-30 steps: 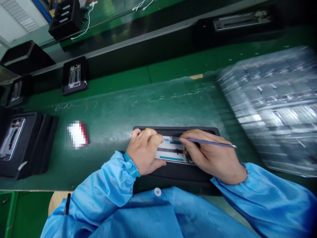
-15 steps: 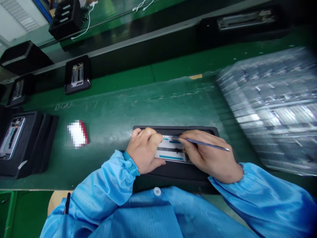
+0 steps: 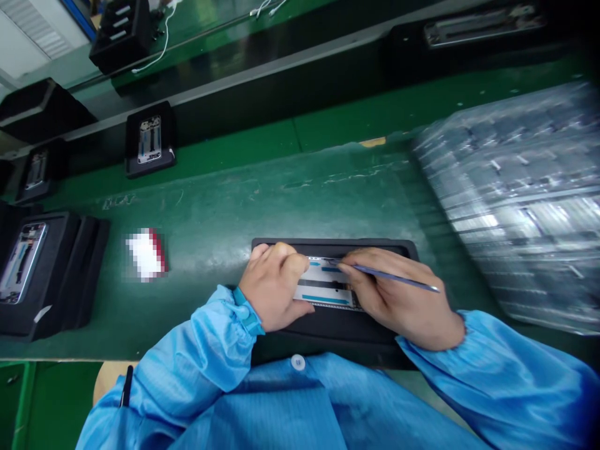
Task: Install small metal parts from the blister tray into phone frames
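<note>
A phone's inner frame (image 3: 323,292), silvery with blue strips, lies in a black foam tray (image 3: 337,242) at the table's near edge. My left hand (image 3: 272,284) grips its left end, fingers on the upper side and thumb along the lower edge. Pinched in my right hand (image 3: 398,294) is a slim purple-grey metal tool (image 3: 403,279). The tool's front end touches or hovers close over the frame's upper edge; I cannot tell which. My right fingers cover the frame's right end.
Stacked foam trays (image 3: 65,275) with a phone frame on top stand at the left. A small red-and-white object (image 3: 147,254) lies nearby. Clear plastic trays (image 3: 525,200) fill the right side. Behind runs a line carrying another foam tray (image 3: 150,137).
My right hand and the tool have shifted very slightly right and down. My left hand keeps its place on the frame. The trays on the line behind appear a little farther right.
</note>
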A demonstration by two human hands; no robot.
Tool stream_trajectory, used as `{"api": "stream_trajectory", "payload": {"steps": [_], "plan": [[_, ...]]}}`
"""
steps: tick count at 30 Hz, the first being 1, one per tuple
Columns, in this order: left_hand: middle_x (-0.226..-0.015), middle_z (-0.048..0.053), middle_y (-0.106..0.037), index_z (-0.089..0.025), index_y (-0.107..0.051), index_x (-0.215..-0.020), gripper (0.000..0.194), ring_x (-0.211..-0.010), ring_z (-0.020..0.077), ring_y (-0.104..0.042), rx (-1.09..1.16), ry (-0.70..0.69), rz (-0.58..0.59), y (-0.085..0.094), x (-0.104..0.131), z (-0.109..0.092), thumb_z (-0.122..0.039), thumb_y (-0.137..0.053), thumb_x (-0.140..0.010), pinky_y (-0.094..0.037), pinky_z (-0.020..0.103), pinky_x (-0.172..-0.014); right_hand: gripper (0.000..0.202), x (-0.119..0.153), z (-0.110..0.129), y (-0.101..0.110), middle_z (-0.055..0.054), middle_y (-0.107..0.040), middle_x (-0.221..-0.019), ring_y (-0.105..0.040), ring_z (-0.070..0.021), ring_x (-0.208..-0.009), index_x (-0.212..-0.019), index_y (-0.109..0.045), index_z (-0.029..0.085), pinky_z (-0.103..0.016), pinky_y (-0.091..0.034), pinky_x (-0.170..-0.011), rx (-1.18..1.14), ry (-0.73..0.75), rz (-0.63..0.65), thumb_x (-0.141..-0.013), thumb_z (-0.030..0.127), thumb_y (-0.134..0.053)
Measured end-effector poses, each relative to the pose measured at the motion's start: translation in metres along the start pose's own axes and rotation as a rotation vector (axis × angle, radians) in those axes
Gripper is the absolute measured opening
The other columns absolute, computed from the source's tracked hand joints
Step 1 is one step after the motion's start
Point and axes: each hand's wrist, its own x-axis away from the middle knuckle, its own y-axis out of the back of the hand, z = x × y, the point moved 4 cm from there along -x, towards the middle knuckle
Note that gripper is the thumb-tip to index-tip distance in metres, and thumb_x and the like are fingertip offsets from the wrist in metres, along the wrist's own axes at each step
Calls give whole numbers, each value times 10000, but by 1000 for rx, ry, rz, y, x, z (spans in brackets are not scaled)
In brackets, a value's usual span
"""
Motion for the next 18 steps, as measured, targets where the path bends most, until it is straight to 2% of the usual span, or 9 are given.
{"api": "stream_trajectory", "payload": {"steps": [3, 7, 12, 14, 18], "plan": [[-1235, 102, -688, -253, -548, -1241, 763, -1188, 382, -714, -3, -17, 0, -1, 0, 0, -402, -1098, -733, -547, 577, -1036, 73, 1, 2, -2, -30, -847, -974, -826, -211, -865, -1092, -718, 251, -336, -652, -831, 29, 29, -30, -1097, 186, -686], [-1212, 99, -682, -251, -531, -1223, 779, -1181, 388, -718, -3, -32, -11, 0, -1, 1, -395, -1111, -723, -562, 575, -1016, 76, -1, 1, -4, -43, -841, -963, -825, -213, -875, -1084, -720, 234, -338, -656, -855, 73, -1, -3, -1123, 219, -656], [-1204, 99, -682, -254, -515, -1210, 802, -1196, 397, -720, 1, -33, -35, 1, 0, 1, -395, -1122, -704, -571, 585, -1010, 127, -1, -5, 0, -36, -824, -926, -802, -210, -824, -1046, -729, 246, -345, -637, -786, 7, -110, 37, -1131, 272, -638], [-1202, 99, -683, -254, -512, -1213, 804, -1202, 397, -720, 5, -43, -46, 0, 0, 1, -391, -1121, -705, -572, 590, -1015, 120, -1, -7, 4, -28, -818, -918, -794, -205, -807, -1035, -719, 255, -344, -626, -766, -16, -141, 16, -1124, 259, -640], [-1216, 98, -684, -259, -517, -1219, 789, -1220, 395, -716, 9, -35, -47, 0, 1, 1, -387, -1112, -716, -567, 605, -1044, 112, -2, -5, 7, -22, -814, -917, -799, -206, -815, -1030, -701, 262, -339, -617, -757, -36, -129, -19, -1122, 240, -642]]}}
